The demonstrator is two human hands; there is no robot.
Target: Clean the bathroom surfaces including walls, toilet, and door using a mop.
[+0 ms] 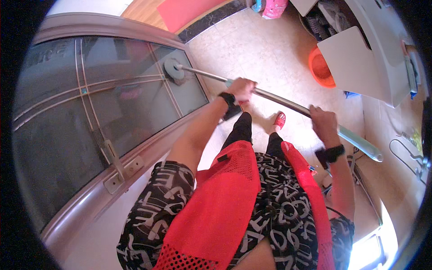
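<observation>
A long-handled round scrub brush [174, 70] spans the view, its metal pole slanting from upper left to lower right. My left hand [241, 89] grips the pole near its middle, by a pale green collar. Farther back, my right hand [323, 124] is closed around the pole just ahead of the pale green end grip [359, 143]. The brush head lies against the glass pane [125, 91] of a framed door, near the pane's corner; its bristle side is mostly hidden. Thin metal strips divide the pane into sections.
The door's lever handle [114, 158] sticks out at lower left. An orange basin [320, 69] stands partly under a white cabinet [354, 64] at right. Beyond the tiled floor [249, 44] are a dark threshold [212, 21] and a pink package [275, 8]. A metal rack hangs at far right.
</observation>
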